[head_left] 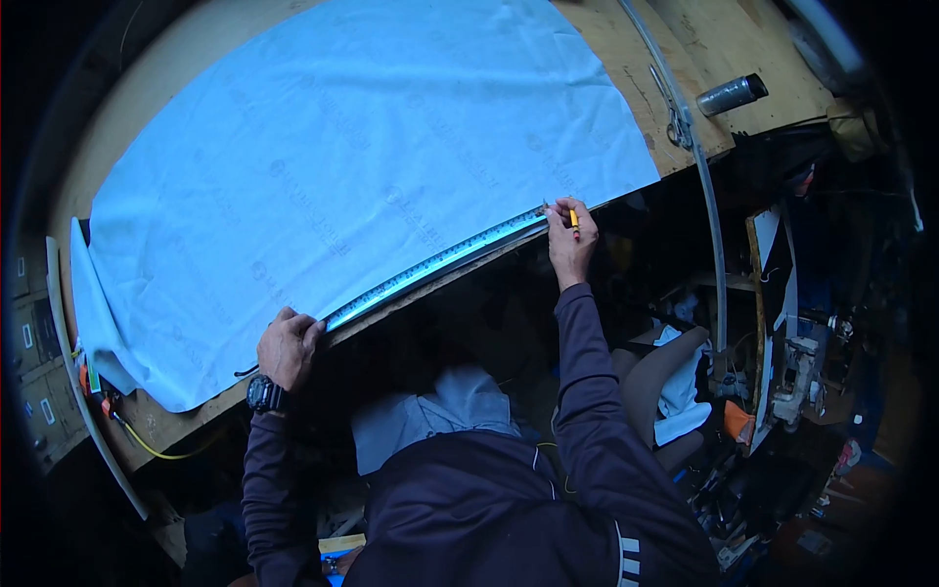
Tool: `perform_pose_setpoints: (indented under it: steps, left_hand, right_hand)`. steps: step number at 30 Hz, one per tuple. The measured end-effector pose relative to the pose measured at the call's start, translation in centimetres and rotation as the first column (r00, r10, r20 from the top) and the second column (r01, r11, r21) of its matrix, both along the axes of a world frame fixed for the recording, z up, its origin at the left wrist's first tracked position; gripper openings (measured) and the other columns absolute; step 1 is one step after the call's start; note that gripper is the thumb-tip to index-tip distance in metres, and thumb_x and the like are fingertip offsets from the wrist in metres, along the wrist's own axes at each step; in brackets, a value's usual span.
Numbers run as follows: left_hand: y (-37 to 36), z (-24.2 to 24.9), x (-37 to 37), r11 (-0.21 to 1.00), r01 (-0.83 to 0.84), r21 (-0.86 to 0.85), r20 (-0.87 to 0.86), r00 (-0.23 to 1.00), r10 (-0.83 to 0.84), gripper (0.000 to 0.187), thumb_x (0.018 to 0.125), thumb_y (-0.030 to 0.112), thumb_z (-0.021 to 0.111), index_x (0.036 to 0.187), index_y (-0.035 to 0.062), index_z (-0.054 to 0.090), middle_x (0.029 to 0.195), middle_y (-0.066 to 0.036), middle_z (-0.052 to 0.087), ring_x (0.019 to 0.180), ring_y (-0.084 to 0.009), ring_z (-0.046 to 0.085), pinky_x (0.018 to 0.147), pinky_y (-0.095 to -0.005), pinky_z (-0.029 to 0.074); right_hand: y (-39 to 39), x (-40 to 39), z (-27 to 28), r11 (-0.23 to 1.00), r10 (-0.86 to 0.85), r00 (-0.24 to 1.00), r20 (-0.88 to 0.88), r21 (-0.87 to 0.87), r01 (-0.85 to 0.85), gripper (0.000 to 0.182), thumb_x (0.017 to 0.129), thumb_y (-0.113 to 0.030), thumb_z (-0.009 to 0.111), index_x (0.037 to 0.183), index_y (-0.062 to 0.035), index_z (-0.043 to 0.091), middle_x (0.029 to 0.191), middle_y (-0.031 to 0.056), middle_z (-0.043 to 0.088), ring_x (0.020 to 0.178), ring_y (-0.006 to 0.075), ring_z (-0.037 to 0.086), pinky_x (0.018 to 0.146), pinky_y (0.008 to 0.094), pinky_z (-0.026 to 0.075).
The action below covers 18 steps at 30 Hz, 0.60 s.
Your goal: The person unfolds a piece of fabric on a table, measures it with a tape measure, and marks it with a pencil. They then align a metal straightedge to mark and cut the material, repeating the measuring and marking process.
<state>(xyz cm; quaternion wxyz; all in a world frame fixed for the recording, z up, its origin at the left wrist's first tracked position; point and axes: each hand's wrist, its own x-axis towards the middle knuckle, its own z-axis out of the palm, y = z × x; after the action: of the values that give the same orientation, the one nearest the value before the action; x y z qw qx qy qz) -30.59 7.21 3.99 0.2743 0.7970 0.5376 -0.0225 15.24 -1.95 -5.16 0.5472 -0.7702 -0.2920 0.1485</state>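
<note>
A large sheet of white backing fabric (372, 166) with faint printed lettering lies over the wooden table. Along its near edge stretches the blade of a tape measure (435, 266). My left hand (286, 350), with a black watch at the wrist, is closed around the tape measure at the blade's left end; the fingers hide the case, and a dark strap shows beside them. At the blade's right end, my right hand (570, 238) is closed, pinching a short yellow pencil (574, 226). Its fingertips touch the tape's end hook.
Scissors (675, 117) and a dark cylinder (732, 94) lie on the wooden table (699, 147) at the right. A long pale strip (706, 201) hangs over its edge. An orange-and-black tool with a yellow cord (147, 445) is at the left corner. A cluttered chair (675, 391) stands right.
</note>
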Motion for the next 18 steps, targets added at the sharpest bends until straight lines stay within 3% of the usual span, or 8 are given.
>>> perform_pose_setpoints:
  steps: [1,2,3,6,10,18]
  left_hand:
    - [0.1,-0.1,-0.1,1.000,-0.003,0.006,-0.007,1.000,0.003,0.029,0.095,0.031,0.067,0.090,0.0049,0.077,0.090,-0.016,0.065,0.086,-0.0365,0.065,0.076,-0.0452,0.051]
    - [0.3,-0.7,-0.4,1.000,0.016,0.003,0.007,1.000,-0.016,0.029,0.095,0.033,0.068,0.091,0.0057,0.077,0.091,-0.017,0.065,0.085,-0.0370,0.065,0.076,-0.0458,0.051]
    - [0.3,-0.2,0.0,1.000,-0.013,-0.005,0.022,1.000,0.013,0.028,0.095,0.034,0.068,0.092,0.0070,0.077,0.092,-0.016,0.066,0.085,-0.0369,0.066,0.076,-0.0457,0.051]
    - [-0.1,-1.4,0.1,0.994,-0.060,0.088,-0.031,0.998,0.063,0.027,0.094,0.036,0.069,0.091,0.0098,0.076,0.095,-0.014,0.067,0.085,-0.0362,0.068,0.075,-0.0478,0.054]
    - [-0.4,-0.5,1.0,0.995,-0.052,0.090,-0.124,0.990,0.063,0.025,0.095,0.033,0.067,0.091,0.0106,0.077,0.096,-0.014,0.068,0.086,-0.0360,0.070,0.075,-0.0483,0.055]
    - [-1.5,-0.9,1.0,0.982,-0.128,0.136,-0.089,0.986,0.141,0.027,0.095,0.036,0.071,0.091,0.0107,0.078,0.097,-0.009,0.069,0.085,-0.0317,0.070,0.073,-0.0434,0.055]
  right_hand:
    - [0.0,0.6,-1.0,1.000,0.010,1.000,0.029,0.009,-0.010,0.016,0.090,-0.001,0.072,0.105,0.0009,0.068,0.090,0.0045,0.070,0.081,0.0108,0.065,0.076,0.0270,0.054]
    - [-0.2,1.0,-1.4,0.998,0.035,0.980,0.198,0.038,-0.044,0.014,0.091,-0.003,0.072,0.104,0.0012,0.069,0.090,0.0046,0.069,0.082,0.0123,0.064,0.076,0.0286,0.053]
    - [0.0,0.7,-0.9,1.000,0.007,0.967,0.256,-0.001,-0.007,0.013,0.092,-0.005,0.073,0.102,0.0014,0.069,0.089,0.0048,0.069,0.083,0.0130,0.063,0.076,0.0297,0.053]
    - [0.1,1.0,-2.1,0.998,0.055,0.984,0.171,0.026,-0.060,0.016,0.091,-0.003,0.074,0.106,0.0010,0.069,0.091,0.0037,0.069,0.085,0.0117,0.063,0.078,0.0270,0.052]
    - [0.0,1.2,-1.9,0.999,0.049,0.996,0.077,-0.003,-0.049,0.019,0.092,-0.002,0.073,0.110,0.0016,0.068,0.094,0.0028,0.069,0.085,0.0090,0.063,0.079,0.0243,0.052]
    - [-0.3,0.6,-1.0,0.998,0.054,0.995,0.079,-0.030,-0.052,0.019,0.093,-0.003,0.072,0.111,0.0016,0.068,0.097,0.0028,0.069,0.087,0.0083,0.063,0.081,0.0236,0.051]
